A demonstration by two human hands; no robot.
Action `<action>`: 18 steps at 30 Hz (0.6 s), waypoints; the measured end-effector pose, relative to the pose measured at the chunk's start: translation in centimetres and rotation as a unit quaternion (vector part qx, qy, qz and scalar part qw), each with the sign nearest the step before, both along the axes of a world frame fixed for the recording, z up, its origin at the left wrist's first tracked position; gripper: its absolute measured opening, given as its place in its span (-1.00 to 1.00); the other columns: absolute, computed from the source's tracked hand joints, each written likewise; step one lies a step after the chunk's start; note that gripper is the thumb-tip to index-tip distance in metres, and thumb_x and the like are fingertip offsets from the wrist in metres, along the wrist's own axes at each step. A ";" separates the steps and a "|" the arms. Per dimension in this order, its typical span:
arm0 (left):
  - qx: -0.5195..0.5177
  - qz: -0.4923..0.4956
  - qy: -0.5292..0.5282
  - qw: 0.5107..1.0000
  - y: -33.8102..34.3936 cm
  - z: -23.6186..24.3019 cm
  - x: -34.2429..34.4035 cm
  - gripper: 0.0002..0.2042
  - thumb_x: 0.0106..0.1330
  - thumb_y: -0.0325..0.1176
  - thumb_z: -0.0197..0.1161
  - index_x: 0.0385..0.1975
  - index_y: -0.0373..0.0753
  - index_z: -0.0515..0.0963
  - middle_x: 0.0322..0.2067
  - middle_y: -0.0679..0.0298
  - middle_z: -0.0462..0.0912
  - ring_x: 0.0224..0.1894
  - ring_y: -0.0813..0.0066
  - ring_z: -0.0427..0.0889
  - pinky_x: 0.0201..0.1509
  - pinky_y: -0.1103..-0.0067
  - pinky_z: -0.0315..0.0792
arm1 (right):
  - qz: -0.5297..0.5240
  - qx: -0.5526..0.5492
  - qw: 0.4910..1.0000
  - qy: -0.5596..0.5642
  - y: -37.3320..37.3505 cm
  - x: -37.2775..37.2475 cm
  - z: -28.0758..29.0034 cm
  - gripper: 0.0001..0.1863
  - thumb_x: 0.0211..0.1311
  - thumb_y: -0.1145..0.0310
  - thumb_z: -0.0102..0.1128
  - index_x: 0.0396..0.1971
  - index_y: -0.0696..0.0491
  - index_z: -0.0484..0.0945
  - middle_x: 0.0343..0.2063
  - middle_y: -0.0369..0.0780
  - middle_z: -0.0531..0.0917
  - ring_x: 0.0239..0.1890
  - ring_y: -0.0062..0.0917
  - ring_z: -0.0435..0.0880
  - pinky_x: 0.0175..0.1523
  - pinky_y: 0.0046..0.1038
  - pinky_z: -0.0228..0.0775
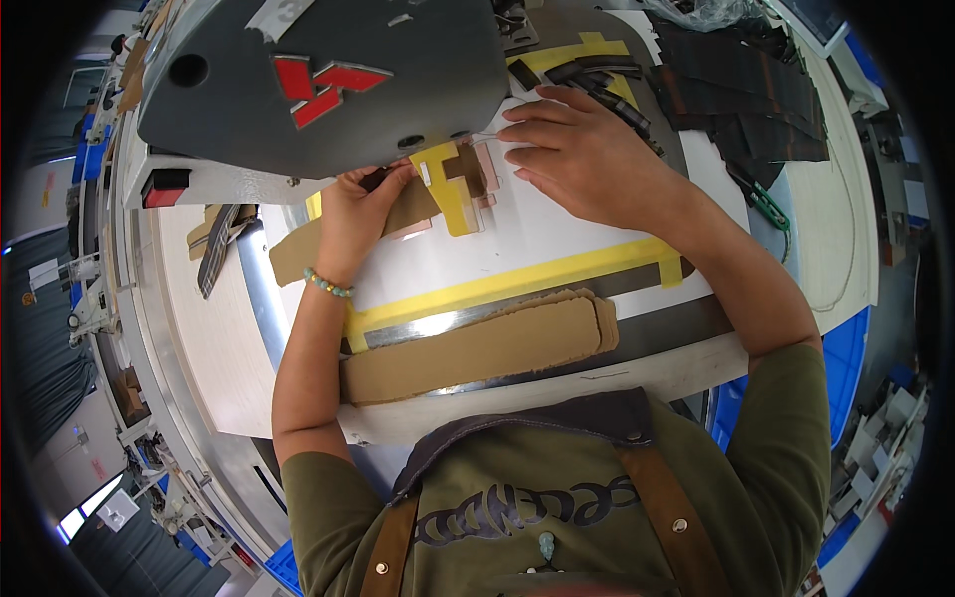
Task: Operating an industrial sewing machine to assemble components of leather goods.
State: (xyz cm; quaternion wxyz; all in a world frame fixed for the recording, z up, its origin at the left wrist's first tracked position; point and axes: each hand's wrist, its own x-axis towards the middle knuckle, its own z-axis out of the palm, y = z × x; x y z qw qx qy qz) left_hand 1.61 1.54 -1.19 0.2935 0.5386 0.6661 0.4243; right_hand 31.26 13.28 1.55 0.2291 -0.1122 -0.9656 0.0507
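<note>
A large dark grey sewing machine head (328, 109) with a red emblem hangs over the work area. My left hand (356, 214) reaches up to its lower edge, thumb and fingers pinched together; the head partly hides the fingertips, so what they hold is unclear. A tan fabric strip (303, 251) runs beneath that hand toward a yellow plate (453, 194) under the machine. To the right of the plate, my right hand (587, 154) hovers with fingers stretched out and slightly curved, apparently holding nothing. A thin pale line, perhaps thread, shows near its fingertips.
Stacked tan fabric strips (477, 348) lie along the front edge, below yellow tape (507, 284) on the white work surface. Dark fabric pieces (741, 85) and green-handled snips (764, 204) are at the right. Black strips (607, 85) sit behind my right hand; more scraps (214, 249) lie left.
</note>
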 end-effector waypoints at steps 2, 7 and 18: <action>-0.010 0.004 0.022 1.000 -0.1 0.1 0.1 -0.85 0.41 -0.45 0.47 -0.11 -0.36 0.80 -0.23 0.32 0.88 -0.22 0.73 0.70 -0.04 0.66 0.59 | 0.002 0.001 1.000 -0.001 0.0 -0.1 0.0 -0.85 0.39 0.36 0.32 -0.22 0.06 0.83 0.04 -0.23 0.80 0.26 -0.37 0.67 0.52 -0.12 0.38; 0.020 -0.001 -0.005 1.000 0.2 -0.4 0.0 -0.82 0.41 -0.41 0.47 -0.10 -0.37 0.79 -0.23 0.28 0.89 -0.22 0.72 0.73 -0.06 0.65 0.59 | 0.028 -0.008 0.999 0.016 -0.1 -0.3 0.5 -0.83 0.38 0.34 0.34 -0.17 0.07 0.81 0.07 -0.24 0.79 0.28 -0.37 0.66 0.52 -0.16 0.38; -0.003 -0.013 0.078 0.997 -0.2 0.5 -0.7 -0.76 0.40 -0.31 0.51 -0.12 -0.37 0.77 -0.35 0.25 0.85 -0.36 0.71 0.64 -0.20 0.62 0.57 | 0.075 0.009 0.995 -0.065 -0.3 -0.9 -0.9 -0.55 0.54 0.10 0.21 0.25 0.04 0.64 0.41 -0.30 0.57 0.54 -0.39 0.38 0.57 -0.14 0.29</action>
